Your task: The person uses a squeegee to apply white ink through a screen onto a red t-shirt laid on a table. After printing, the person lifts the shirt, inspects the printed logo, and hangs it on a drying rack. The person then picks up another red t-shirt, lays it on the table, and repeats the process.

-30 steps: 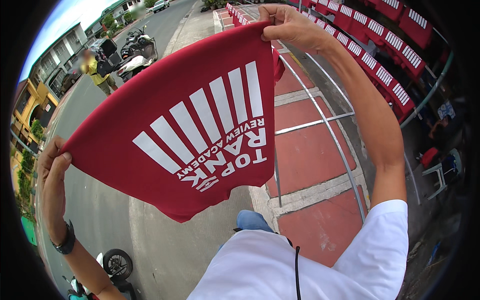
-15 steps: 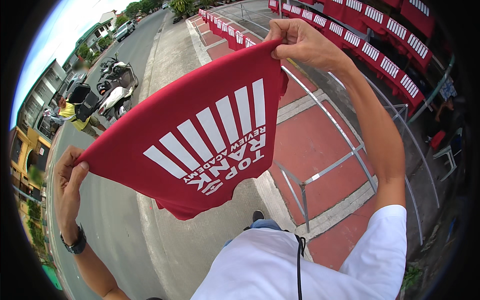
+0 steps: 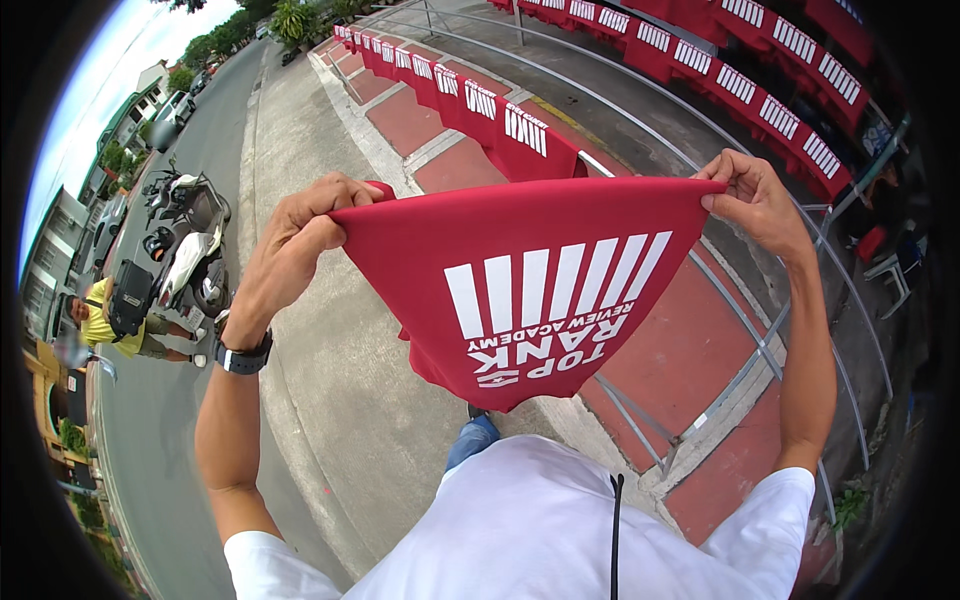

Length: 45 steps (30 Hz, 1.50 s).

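A red triangular cloth pennant (image 3: 520, 270) with white stripes and white lettering hangs spread between my hands, point down. My left hand (image 3: 295, 240), with a dark watch at its wrist, pinches the pennant's left top corner. My right hand (image 3: 755, 200) pinches the right top corner. The top edge runs level and taut in front of me, above a metal railing (image 3: 730, 380).
Rows of the same red pennants (image 3: 520, 125) hang along railings ahead and at the upper right. Grey pavement lies to the left, red paving to the right. A person in a yellow shirt (image 3: 105, 325) stands by parked scooters (image 3: 190, 235) at the left roadside.
The pennant has swung from slanted to level. My left hand rose and moved right; my right hand dropped lower. The view turned, showing more of the railings.
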Tool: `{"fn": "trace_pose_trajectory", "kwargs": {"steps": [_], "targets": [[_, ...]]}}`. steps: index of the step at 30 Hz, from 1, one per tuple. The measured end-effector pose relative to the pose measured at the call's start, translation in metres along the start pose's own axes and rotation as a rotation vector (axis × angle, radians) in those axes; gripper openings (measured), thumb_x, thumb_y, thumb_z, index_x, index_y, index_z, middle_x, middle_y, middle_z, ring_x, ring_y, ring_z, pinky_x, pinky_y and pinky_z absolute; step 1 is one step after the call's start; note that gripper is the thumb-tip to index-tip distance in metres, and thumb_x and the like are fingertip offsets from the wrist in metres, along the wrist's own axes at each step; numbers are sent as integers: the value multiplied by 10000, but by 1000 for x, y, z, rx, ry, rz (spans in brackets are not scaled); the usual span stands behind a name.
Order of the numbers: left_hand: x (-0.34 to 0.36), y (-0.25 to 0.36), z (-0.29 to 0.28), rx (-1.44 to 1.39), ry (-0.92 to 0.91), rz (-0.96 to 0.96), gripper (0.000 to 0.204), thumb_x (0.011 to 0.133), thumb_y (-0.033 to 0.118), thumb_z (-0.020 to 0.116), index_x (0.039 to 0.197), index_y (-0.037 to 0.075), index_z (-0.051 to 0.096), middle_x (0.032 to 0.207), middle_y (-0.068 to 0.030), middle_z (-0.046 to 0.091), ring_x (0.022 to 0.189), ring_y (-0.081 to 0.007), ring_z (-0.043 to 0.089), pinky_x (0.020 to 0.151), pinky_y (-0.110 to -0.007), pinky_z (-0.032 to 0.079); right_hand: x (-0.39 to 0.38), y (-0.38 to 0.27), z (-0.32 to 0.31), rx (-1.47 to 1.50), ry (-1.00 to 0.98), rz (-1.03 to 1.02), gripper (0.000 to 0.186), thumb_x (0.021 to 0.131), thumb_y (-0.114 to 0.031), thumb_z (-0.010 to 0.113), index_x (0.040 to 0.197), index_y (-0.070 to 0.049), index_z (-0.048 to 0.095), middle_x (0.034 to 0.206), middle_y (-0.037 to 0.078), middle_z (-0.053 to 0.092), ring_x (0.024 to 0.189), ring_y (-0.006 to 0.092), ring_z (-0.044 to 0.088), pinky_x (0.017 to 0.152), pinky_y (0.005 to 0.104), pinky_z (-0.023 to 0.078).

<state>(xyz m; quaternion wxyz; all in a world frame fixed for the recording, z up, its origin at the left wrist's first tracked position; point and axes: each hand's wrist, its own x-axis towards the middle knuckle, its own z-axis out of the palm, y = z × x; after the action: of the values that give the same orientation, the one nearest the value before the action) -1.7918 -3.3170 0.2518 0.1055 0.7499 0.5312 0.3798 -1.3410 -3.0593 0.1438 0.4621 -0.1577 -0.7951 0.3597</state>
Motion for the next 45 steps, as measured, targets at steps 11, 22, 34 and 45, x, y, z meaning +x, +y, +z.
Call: {"fn": "trace_pose_trajectory", "kwargs": {"steps": [11,22,34,45], "targets": [[105,-199,119,-977,-190,-157,123,970,144,432,860,124,483,1047,-93,612,914,-118,632,847,-295,619,-135,40,96,-155,439,272,195,907,5,807,891,-9,613,1015,110,746,1029,209,722,911,367,580],[302,-281,181,-708,-509,-184,115,1043,124,407,1045,111,521,1039,-4,593,995,-92,598,917,-325,539,-91,102,90,-433,653,476,173,990,-84,750,975,44,636,845,88,654,774,151,619,723,319,520],[456,-340,256,-449,-676,-293,170,1050,140,396,1024,119,563,876,56,462,762,-73,389,674,-289,364,-24,204,37,-480,647,615,165,995,-118,740,986,12,638,804,62,639,744,140,561,679,323,459],[557,-380,305,-346,-753,-226,179,1055,145,391,1044,68,552,940,13,479,878,-130,430,884,-323,410,24,288,-5,-418,677,773,171,993,-118,741,970,5,625,764,40,568,717,135,479,651,327,410]]}}
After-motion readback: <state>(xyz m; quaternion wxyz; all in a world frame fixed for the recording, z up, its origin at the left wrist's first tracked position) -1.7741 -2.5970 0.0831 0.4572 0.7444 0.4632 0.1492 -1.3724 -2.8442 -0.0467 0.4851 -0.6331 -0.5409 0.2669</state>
